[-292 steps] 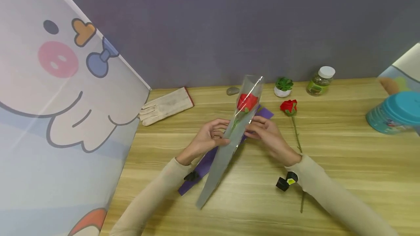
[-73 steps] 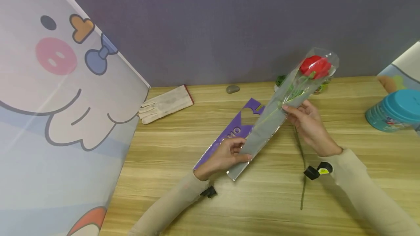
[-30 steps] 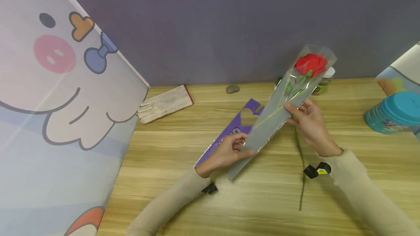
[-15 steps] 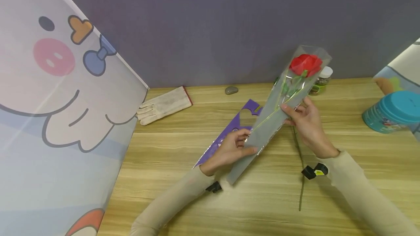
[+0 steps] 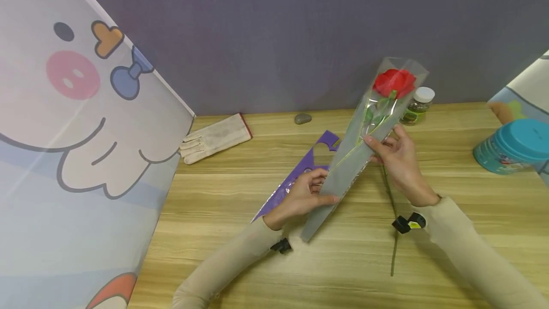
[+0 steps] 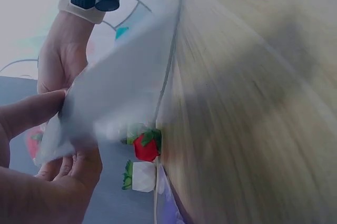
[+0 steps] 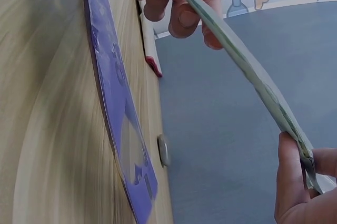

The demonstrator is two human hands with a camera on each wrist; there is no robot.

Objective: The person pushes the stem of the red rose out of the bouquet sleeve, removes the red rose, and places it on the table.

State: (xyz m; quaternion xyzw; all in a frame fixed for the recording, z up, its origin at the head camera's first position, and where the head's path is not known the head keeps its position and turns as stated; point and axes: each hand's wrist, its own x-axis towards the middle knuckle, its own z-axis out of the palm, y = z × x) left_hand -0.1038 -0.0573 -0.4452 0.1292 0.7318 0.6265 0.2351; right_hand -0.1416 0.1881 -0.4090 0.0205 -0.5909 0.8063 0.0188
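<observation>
A clear plastic sleeve (image 5: 347, 166) with a red rose (image 5: 394, 82) inside is held tilted above the wooden table, flower end up and to the right. My left hand (image 5: 323, 189) pinches its lower part between thumb and fingers. My right hand (image 5: 381, 139) pinches its middle, just below the leaves. A purple paper sleeve (image 5: 296, 178) lies flat on the table under my left hand. In the right wrist view the clear sleeve (image 7: 242, 60) spans edge-on between both hands. A second rose (image 6: 146, 147) lies on the table, its stem (image 5: 392, 247) running past my right wrist.
A white glove (image 5: 216, 137) and a grey stone (image 5: 302, 118) lie at the back left. A white-capped jar (image 5: 417, 105) stands behind the rose, and a small potted plant (image 6: 138, 175) beside it. A teal tin (image 5: 512, 147) is at the right. A cartoon-printed panel (image 5: 77, 132) bounds the left.
Since the oldest frame the sleeved rose has been lifted off the purple sleeve and carried right. Over the last second it tipped slightly more upright and leftward; both hands kept their hold.
</observation>
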